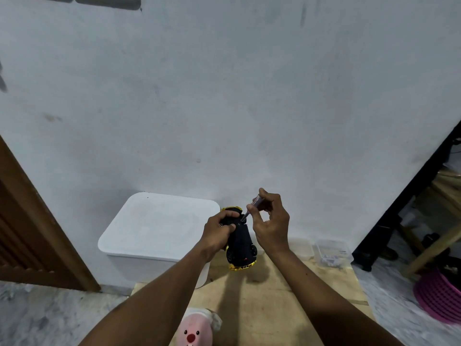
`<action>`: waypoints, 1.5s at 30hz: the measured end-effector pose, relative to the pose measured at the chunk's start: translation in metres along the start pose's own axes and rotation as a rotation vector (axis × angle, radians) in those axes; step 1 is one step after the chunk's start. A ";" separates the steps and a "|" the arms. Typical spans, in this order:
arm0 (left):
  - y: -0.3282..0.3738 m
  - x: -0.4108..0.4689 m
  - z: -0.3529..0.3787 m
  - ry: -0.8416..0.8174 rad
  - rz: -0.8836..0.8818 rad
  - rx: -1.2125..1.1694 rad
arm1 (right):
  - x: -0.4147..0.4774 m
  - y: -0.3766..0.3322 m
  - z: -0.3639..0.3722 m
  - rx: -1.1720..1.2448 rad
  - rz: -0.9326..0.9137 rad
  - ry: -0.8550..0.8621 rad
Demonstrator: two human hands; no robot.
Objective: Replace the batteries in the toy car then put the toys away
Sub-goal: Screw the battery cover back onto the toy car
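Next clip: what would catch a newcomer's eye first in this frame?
At centre, the left hand holds an upturned black and gold toy car while the right hand sets a screwdriver against its underside. Behind them on the left stands a lidded white bin against the wall. A pink plush toy lies at the bottom edge.

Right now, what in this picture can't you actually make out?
- Head view: the screw under the screwdriver tip is too small and dark against the toy car underside.
- The battery cover is hidden by the left hand.
- The white bin is lidded, so its contents are hidden.
- The small clear container holds things too blurred to name.
- The pink plush toy is cut off by the bottom edge.
- The right hand hides most of the screwdriver handle.
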State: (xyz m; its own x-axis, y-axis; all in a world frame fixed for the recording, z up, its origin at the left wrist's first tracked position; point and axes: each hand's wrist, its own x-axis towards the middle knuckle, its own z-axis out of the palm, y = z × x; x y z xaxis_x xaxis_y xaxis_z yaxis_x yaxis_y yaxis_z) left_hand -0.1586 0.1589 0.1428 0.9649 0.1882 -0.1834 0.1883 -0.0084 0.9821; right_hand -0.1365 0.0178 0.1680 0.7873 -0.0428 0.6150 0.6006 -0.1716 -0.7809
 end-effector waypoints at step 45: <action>-0.004 0.003 0.001 0.011 0.001 0.003 | 0.003 -0.003 0.000 0.082 0.117 -0.087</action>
State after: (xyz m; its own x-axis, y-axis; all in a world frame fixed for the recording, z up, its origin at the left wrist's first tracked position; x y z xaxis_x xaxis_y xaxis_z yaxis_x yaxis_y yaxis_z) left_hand -0.1566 0.1586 0.1379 0.9629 0.1994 -0.1818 0.1879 -0.0119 0.9821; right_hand -0.1365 0.0186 0.1722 0.8597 0.0281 0.5100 0.5103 -0.0891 -0.8554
